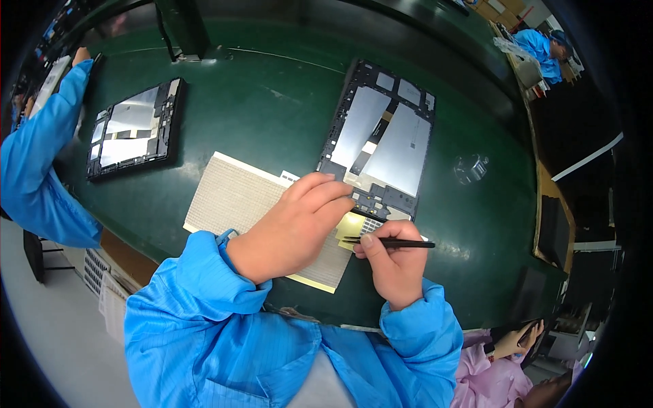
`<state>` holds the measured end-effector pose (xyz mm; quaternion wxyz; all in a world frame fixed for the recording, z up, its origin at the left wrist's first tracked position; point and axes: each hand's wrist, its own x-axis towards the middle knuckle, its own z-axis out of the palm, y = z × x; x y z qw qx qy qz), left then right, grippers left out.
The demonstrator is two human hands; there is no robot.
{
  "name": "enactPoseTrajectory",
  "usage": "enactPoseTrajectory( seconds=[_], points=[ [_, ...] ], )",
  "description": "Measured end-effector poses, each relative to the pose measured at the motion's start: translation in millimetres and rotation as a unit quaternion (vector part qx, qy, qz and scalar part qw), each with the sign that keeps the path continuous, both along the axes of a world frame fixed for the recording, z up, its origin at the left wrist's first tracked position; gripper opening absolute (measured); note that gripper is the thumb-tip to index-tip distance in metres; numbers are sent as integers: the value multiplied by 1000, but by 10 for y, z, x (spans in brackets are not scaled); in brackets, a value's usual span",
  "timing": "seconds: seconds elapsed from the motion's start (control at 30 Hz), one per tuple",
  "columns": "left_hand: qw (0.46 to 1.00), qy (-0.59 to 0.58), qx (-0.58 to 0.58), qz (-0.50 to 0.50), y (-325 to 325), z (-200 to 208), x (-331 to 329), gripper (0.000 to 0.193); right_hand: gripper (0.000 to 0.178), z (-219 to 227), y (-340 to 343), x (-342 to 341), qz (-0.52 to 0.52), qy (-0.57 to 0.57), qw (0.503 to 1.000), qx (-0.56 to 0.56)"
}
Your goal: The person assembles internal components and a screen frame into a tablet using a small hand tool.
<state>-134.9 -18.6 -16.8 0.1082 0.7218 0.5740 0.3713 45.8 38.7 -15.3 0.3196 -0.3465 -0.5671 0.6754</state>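
My right hand [396, 265] grips black tweezers [408, 243] between thumb and fingers. Their tips point left, at a yellow sheet piece [348, 226] beside a small sheet of dark labels [371, 227]. My left hand [299, 224] lies palm down with its fingers extended, fingertips at the near edge of an opened tablet [403, 156]. That tablet has silver panels, a black frame and a dark flex cable [373, 141] across its middle. Under my left hand is a larger beige sheet [235, 194] with a fine grid and yellow borders; my palm hides part of it.
The green table [272, 102] holds a second opened tablet stack [136, 129] at left, near another person's blue sleeve [41, 163]. A clear plastic piece [471, 168] lies right. A person in pink [493, 370] is at lower right; another in blue [537, 51] is farther back.
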Motion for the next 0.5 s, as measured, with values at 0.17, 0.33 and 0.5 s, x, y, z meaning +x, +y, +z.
enactPoseTrajectory(
  seconds=[0.17,0.33,0.5],
  points=[
    [1000,5,2,-4,6,12,5,41,15,-38,-10,-10,24,-29,999,32],
    [1000,9,0,-2,13,26,14,40,15,-20,-16,-7,25,-36,999,16],
    [1000,13,11,5,4,9,-3,38,14,137,78,-13,-36,23,996,78]
  ],
)
